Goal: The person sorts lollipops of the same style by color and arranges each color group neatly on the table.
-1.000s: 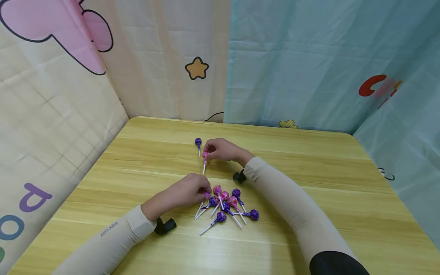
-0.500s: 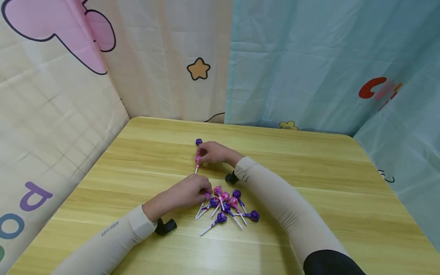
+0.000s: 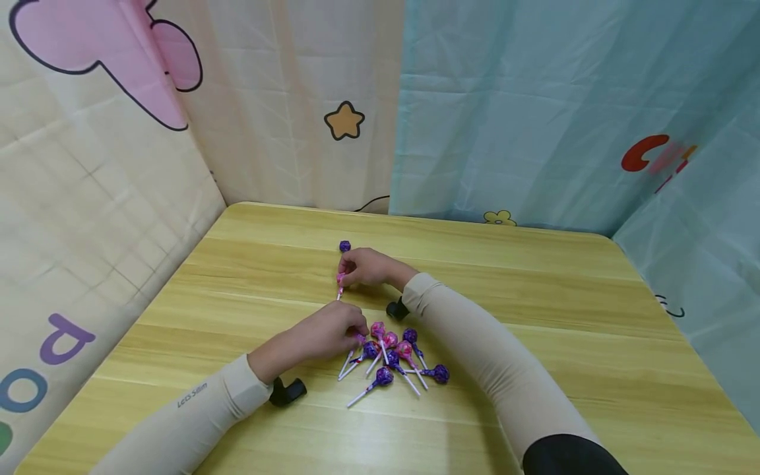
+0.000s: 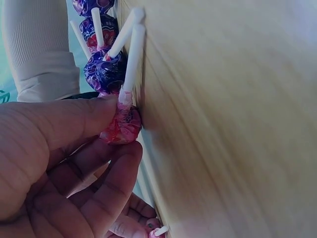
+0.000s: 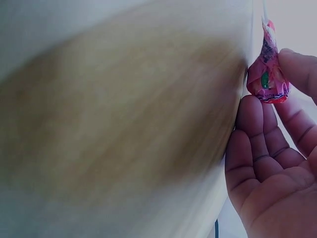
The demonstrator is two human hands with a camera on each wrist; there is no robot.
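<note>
Pinching a round, pink-wrapped lollipop on a thin white stick (image 5: 270, 82) by its candy head, the right hand (image 3: 369, 266) sits a little left of centre in the head view, thumb and fingertips together on the wrapper. That lollipop's long axis runs nearly up and down the frame, its head towards the top and its stick towards the bottom, ending by the outline of the left hand (image 3: 332, 330) (whether the two touch, I cannot tell). Just above the right fingers lies a lone purple-wrapped ball lollipop (image 3: 345, 246), almost in line with the pink one; the right hand is clearly the nearer to it, and it hides the purple one's stick.

Lower in the frame, the left hand also has its thumb and fingers clamped on candy: a second pink-wrapped lollipop (image 4: 123, 128), gripped around the wrapper's twisted neck, its stick slanting to the lower left. This one is at the left edge of a loose cluster of purple and pink foil-wrapped lollipops (image 3: 392, 358), lower centre on the pale yellow wood-grain tabletop (image 3: 534, 330), with a purple-wrapped neighbour (image 3: 371, 349) just beside it.
</note>
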